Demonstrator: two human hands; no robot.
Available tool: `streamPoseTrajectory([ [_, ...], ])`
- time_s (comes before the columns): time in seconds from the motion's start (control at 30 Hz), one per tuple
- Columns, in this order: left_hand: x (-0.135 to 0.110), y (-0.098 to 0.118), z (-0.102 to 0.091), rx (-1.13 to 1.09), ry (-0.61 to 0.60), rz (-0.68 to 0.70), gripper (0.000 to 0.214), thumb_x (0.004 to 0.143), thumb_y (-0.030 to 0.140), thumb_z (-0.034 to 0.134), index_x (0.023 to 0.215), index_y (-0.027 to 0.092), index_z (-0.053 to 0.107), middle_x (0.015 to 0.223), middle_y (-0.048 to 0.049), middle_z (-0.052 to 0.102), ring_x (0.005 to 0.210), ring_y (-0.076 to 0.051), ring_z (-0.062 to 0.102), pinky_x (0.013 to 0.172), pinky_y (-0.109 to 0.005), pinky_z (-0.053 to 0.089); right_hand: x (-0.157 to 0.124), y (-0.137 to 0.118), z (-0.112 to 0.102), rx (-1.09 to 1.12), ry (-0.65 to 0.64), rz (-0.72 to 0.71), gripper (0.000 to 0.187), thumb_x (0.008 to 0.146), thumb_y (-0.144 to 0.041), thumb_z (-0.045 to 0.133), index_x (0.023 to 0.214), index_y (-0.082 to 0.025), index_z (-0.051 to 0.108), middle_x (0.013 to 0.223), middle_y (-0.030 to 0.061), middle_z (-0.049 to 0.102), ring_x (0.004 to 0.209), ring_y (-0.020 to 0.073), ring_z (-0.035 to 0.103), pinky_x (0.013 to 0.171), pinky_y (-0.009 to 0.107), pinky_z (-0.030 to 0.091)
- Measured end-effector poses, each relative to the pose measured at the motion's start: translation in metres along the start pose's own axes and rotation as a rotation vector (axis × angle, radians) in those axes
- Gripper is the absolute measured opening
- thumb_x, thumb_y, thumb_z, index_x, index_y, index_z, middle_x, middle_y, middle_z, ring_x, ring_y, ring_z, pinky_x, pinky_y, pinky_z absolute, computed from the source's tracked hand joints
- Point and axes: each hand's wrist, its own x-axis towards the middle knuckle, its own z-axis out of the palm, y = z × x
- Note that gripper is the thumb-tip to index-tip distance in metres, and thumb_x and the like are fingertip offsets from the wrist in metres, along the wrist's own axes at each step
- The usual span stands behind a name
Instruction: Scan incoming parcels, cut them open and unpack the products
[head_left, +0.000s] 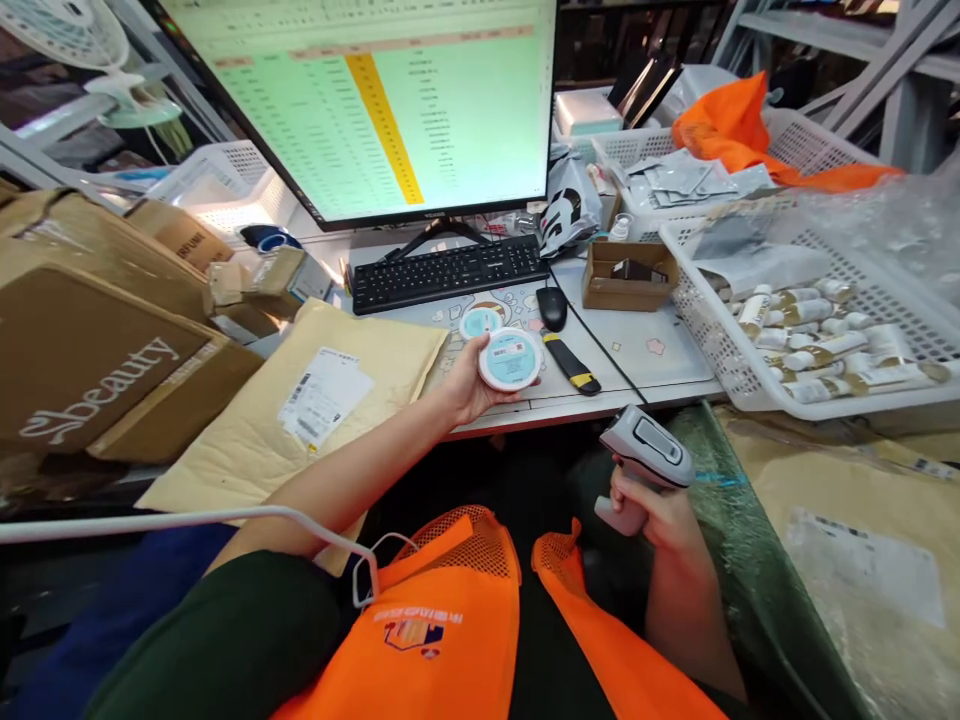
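My left hand (477, 388) is closed around a round white tub (510, 359) with a pale blue label and a barcode, held over the front edge of the desk. Just behind it is a second round tub (481, 322) of the same look; whether my fingers touch that one I cannot tell. In my right hand (651, 505) is a grey and white barcode scanner (649, 446), gripped by its handle and tilted up towards the left. A black and yellow box cutter (571, 364) lies on the desk to the right of the tub.
A monitor (390, 110), keyboard (450, 273) and mouse (553, 308) occupy the desk. To the left are a padded envelope (375, 350) and cardboard boxes (97, 360). A small open box (628, 290) and a white basket (817, 400) of bottles stand at the right.
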Motion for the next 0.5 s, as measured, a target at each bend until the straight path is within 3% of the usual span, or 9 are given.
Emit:
streamPoseTrajectory([
  [0.03,-0.009,0.0,-0.002,-0.071,-0.014,-0.019,0.06,0.092,0.065,0.06,0.128,0.018,0.067,0.112,-0.0186,0.077,0.098,-0.039,0.078,0.062,-0.039,0.062,0.002,0.001,0.003,0.009,-0.01,0.001,0.035,0.077,-0.046,0.089,0.097,-0.021,0.075,0.061,-0.0026,0.06,0.053,0.0157,0.055,0.054,0.032,0.049],
  [0.13,-0.03,-0.008,-0.006,-0.132,0.007,-0.015,0.053,0.083,0.045,0.079,0.126,0.016,0.066,0.108,-0.0167,0.079,0.089,-0.035,0.079,0.059,-0.034,0.061,0.006,-0.003,0.014,-0.007,-0.048,0.024,0.036,0.077,-0.048,0.089,0.093,-0.019,0.074,0.063,-0.0017,0.06,0.054,0.0152,0.055,0.053,0.032,0.049],
  [0.2,-0.035,-0.016,-0.01,-0.031,0.078,0.082,0.055,0.073,0.036,0.089,0.119,0.015,0.069,0.108,-0.0147,0.079,0.091,-0.031,0.079,0.068,-0.034,0.063,0.008,-0.008,0.021,-0.043,-0.061,0.047,0.038,0.075,-0.048,0.091,0.09,-0.019,0.072,0.063,-0.0015,0.06,0.055,0.0148,0.054,0.053,0.032,0.05],
  [0.33,-0.029,-0.021,-0.022,0.292,0.254,0.288,0.055,0.067,0.046,0.093,0.107,0.014,0.073,0.11,-0.0119,0.079,0.103,-0.028,0.074,0.091,-0.036,0.061,0.009,-0.009,0.031,-0.076,-0.042,0.113,0.048,0.069,-0.052,0.095,0.094,-0.019,0.071,0.062,-0.0025,0.06,0.052,0.0138,0.052,0.048,0.031,0.049],
  [0.4,-0.025,-0.018,-0.03,0.438,0.309,0.308,0.059,0.067,0.047,0.091,0.113,0.015,0.071,0.11,-0.0106,0.078,0.104,-0.028,0.073,0.093,-0.038,0.06,0.008,-0.006,0.034,-0.092,-0.044,0.136,0.051,0.068,-0.055,0.095,0.096,-0.019,0.072,0.061,-0.0019,0.06,0.051,0.0135,0.051,0.045,0.029,0.046],
  [0.5,-0.021,-0.009,-0.04,0.514,0.338,0.264,0.076,0.063,0.035,0.086,0.132,0.016,0.062,0.111,-0.0091,0.076,0.102,-0.028,0.072,0.088,-0.039,0.06,0.007,-0.002,0.038,-0.131,-0.022,0.137,0.051,0.067,-0.056,0.095,0.094,-0.019,0.073,0.059,-0.0011,0.061,0.05,0.0137,0.051,0.043,0.027,0.044],
])
